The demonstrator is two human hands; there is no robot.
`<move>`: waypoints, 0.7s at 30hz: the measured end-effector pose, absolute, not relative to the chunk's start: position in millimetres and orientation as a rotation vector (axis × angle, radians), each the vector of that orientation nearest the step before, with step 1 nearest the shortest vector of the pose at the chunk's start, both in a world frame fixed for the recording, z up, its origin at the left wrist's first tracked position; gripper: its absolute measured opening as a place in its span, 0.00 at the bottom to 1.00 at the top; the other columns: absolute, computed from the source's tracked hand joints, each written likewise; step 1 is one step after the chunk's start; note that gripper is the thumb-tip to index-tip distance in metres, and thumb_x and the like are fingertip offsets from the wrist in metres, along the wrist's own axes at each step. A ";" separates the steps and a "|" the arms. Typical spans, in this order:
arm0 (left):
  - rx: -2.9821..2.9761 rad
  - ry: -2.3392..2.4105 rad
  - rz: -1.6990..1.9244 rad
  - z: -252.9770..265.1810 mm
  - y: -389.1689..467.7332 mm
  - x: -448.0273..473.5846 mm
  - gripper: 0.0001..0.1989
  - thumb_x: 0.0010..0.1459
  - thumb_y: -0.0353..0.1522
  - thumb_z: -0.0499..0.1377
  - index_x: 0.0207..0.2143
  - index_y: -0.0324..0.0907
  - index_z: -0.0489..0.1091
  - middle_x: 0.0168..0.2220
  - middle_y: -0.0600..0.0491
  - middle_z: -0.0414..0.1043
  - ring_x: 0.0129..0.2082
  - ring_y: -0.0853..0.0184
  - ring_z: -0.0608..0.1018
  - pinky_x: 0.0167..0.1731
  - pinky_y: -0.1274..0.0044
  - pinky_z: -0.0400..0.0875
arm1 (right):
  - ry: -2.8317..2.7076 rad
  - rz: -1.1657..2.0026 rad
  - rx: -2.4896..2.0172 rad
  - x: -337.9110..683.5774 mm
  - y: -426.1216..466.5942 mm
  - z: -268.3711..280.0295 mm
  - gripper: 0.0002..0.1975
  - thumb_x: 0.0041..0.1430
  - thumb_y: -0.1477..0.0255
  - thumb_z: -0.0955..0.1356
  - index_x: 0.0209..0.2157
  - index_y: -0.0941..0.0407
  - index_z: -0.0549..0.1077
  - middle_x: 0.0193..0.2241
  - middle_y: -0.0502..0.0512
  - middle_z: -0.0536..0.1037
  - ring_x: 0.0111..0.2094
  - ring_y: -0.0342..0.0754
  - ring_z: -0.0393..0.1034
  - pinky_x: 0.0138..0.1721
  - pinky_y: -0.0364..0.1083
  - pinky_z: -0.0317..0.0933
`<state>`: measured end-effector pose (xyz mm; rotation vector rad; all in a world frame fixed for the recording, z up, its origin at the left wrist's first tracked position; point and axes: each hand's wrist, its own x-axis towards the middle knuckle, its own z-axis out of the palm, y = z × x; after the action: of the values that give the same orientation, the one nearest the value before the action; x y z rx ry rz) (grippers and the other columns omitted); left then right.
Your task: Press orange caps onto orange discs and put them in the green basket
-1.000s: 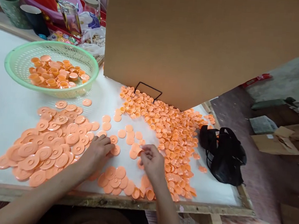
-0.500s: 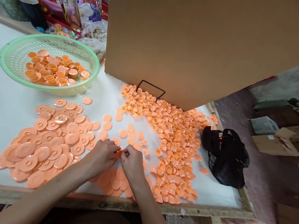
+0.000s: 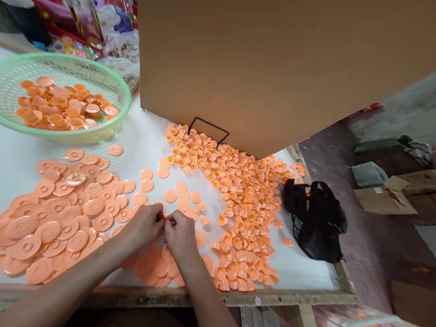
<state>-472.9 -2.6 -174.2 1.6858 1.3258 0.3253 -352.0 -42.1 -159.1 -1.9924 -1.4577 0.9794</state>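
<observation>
My left hand (image 3: 147,224) and my right hand (image 3: 179,235) meet above the front of the white table, thumbs and fingertips pinched together. Between them shows a sliver of a small orange plastic piece (image 3: 165,218), mostly hidden by the fingers. Flat orange discs (image 3: 155,267) lie under and in front of the hands. Left of them spreads a heap of round orange discs with raised rings (image 3: 48,231). To the right, small orange plastic cups (image 3: 239,185) form a long curved pile reaching back to the cardboard.
A green mesh basket (image 3: 106,136) with orange cups and discs stands back left. A large cardboard box (image 3: 288,63) rises behind the cup pile, a bent black wire (image 3: 210,124) at its base. A black bag (image 3: 314,223) lies at the right edge. Below is a crate (image 3: 374,324) of orange parts.
The view has shifted, so the scene sits further left. Both hands remain pinched together, drawn slightly closer, with less of the orange piece showing between them.
</observation>
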 end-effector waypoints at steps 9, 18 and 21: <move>1.495 1.824 1.092 -90.0 100.5 -575.0 0.05 0.51 0.31 0.55 0.31 0.40 0.69 0.19 0.60 0.69 0.17 0.72 0.72 0.22 0.81 0.65 | -1.354 0.227 -2.245 -221.1 -68.9 -150.5 0.17 0.52 0.63 0.64 0.37 0.57 0.77 0.36 0.61 0.75 0.30 0.52 0.70 0.35 0.50 0.65; 1.964 1.652 0.857 -94.7 113.3 -585.9 0.08 0.54 0.35 0.60 0.34 0.41 0.74 0.26 0.56 0.73 0.25 0.69 0.72 0.29 0.76 0.66 | -1.287 0.341 -2.214 -226.2 -63.3 -150.0 0.14 0.50 0.68 0.61 0.32 0.56 0.77 0.32 0.59 0.78 0.32 0.53 0.72 0.37 0.50 0.65; 2.284 1.334 0.499 -136.0 70.4 -541.3 0.08 0.51 0.30 0.62 0.37 0.43 0.75 0.38 0.51 0.75 0.37 0.62 0.74 0.35 0.73 0.64 | -1.164 0.696 -1.979 -260.6 -50.2 -142.5 0.11 0.48 0.66 0.64 0.30 0.55 0.75 0.25 0.54 0.77 0.26 0.49 0.71 0.28 0.45 0.64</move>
<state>-541.3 70.4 -136.0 2.2841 1.3342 0.4987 -260.6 -50.2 -142.5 -1.9786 -1.1642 0.6961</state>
